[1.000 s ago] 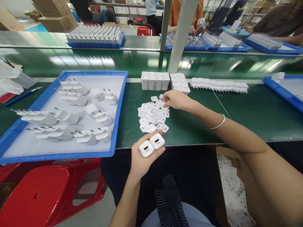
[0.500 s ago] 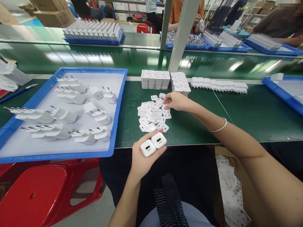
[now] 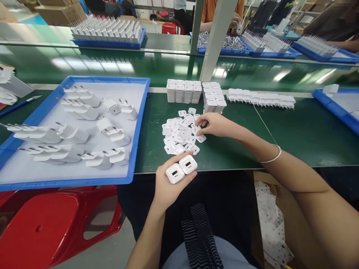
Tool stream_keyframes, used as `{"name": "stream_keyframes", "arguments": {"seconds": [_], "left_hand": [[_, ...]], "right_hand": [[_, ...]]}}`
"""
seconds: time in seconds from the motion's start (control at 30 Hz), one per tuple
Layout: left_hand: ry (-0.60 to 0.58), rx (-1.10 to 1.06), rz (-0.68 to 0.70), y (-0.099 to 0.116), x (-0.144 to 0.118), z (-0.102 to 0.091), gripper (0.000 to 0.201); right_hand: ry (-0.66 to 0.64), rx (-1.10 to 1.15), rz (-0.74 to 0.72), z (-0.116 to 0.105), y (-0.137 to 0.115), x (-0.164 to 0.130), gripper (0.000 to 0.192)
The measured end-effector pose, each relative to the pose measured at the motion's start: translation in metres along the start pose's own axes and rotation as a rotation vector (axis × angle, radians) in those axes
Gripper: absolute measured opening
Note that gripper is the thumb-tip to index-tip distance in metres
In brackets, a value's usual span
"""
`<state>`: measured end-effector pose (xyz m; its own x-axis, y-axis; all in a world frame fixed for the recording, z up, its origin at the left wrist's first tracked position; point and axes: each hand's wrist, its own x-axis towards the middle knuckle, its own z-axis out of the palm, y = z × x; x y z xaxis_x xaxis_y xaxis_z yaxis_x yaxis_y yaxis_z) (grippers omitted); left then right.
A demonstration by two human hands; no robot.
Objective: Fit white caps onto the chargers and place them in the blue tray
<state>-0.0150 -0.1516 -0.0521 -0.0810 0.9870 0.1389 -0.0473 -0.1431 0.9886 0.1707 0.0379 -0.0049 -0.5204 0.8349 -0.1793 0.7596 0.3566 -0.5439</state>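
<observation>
While left hand (image 3: 165,185) grips two white chargers (image 3: 181,169) at the near table edge, right hand (image 3: 211,125) picks at the sticker pile (image 3: 181,132).

Left hand is closed around the pair of chargers, side by side, port faces up, just over the near edge of the green table (image 3: 294,134). Right hand's fingertips (image 3: 198,131) are pinched down on the right side of the small white sticker pile, mid-table, just beyond the left hand; can't tell if one sticker is actually gripped. Silver bangle (image 3: 270,158) on right wrist. Blue tray (image 3: 140,123) to the left holds loose white plug adapters (image 3: 70,132) lying on their sides. Stacked white charger blocks (image 3: 183,90) sit far of the pile, with a long row of chargers (image 3: 260,99) to their right. Red stool (image 3: 56,228) near left. Other people work at the far bench.
</observation>
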Motion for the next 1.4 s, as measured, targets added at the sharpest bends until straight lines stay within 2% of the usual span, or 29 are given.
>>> {"name": "stream_keyframes", "arguments": {"seconds": [0.23,0.43,0.53,0.63,1.0,1.2,1.3,1.4], "left_hand": [[0.008,0.012,0.001,0.0,0.0,0.0,0.043],[0.012,0.001,0.002,-0.001,0.001,0.001,0.042],[0.01,0.008,0.006,-0.003,0.001,0.001,0.043],[0.0,0.0,0.004,-0.004,0.001,0.0,0.045],[0.017,-0.002,0.005,0.0,0.001,0.003,0.042],[0.021,0.006,-0.004,0.001,0.001,0.004,0.041],[0.027,0.006,-0.01,0.001,0.001,0.005,0.041],[0.023,0.012,-0.002,0.001,0.003,0.004,0.041]], "right_hand": [[-0.121,0.044,-0.033,-0.003,0.004,-0.001,0.025],[-0.141,0.066,-0.08,-0.005,0.005,-0.006,0.025],[-0.148,0.053,-0.075,-0.004,0.003,-0.006,0.03],[-0.163,0.019,-0.052,-0.003,0.0,-0.007,0.027],[-0.144,-0.031,0.012,-0.004,-0.003,-0.015,0.027],[-0.127,-0.088,-0.062,-0.005,-0.001,-0.017,0.019],[-0.109,-0.054,-0.06,-0.005,-0.001,-0.022,0.02],[-0.058,0.083,-0.042,-0.007,-0.001,-0.031,0.018]]}}
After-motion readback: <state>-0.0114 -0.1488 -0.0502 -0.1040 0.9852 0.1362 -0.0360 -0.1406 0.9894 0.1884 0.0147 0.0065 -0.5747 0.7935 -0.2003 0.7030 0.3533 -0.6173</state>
